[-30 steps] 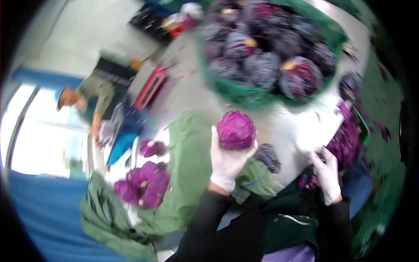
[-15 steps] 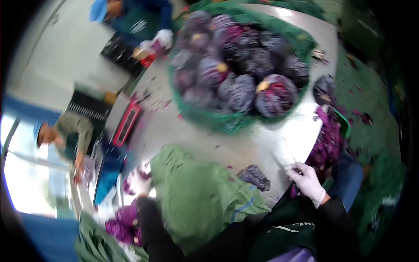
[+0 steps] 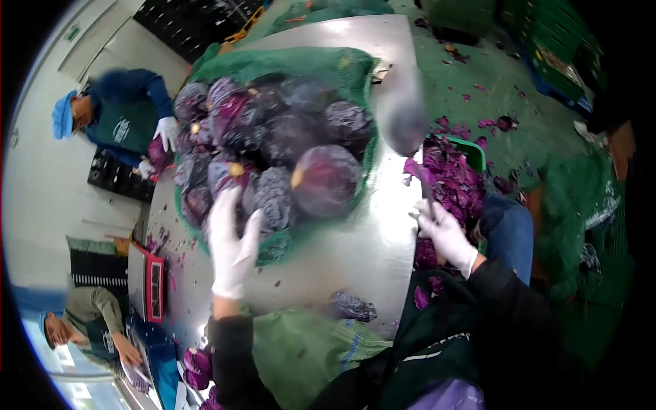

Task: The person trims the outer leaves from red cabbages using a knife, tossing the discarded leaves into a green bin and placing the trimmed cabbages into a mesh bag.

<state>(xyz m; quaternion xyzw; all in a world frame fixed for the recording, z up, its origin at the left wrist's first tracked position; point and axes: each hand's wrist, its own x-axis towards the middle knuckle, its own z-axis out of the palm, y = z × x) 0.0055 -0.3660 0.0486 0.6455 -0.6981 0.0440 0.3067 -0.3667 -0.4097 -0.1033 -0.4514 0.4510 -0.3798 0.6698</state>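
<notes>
My left hand (image 3: 234,247), in a white glove, has its thumb and fingers spread at the near edge of a pile of red cabbages. Its fingertips overlap a red cabbage with a pale cut stem (image 3: 229,174) in this view. The pile sits in an open green mesh sack (image 3: 301,60) on the metal table. A large smooth red cabbage (image 3: 328,181) lies at the pile's near right. My gloved right hand (image 3: 451,242) is closed on a knife (image 3: 426,188), its dark blade pointing up beside the trimmings.
Purple leaf trimmings (image 3: 454,181) fill a green bin (image 3: 482,156) right of the table (image 3: 383,253). A blurred dark cabbage (image 3: 408,128) is at the right edge. Green sacking (image 3: 294,345) and a loose leaf (image 3: 353,306) lie close to me. Two co-workers (image 3: 123,119) (image 3: 96,321) are at left.
My left hand has moved from the purple cabbages at lower left up to the mesh sack, now empty with fingers spread. My view has shifted; the right hand still holds the knife.
</notes>
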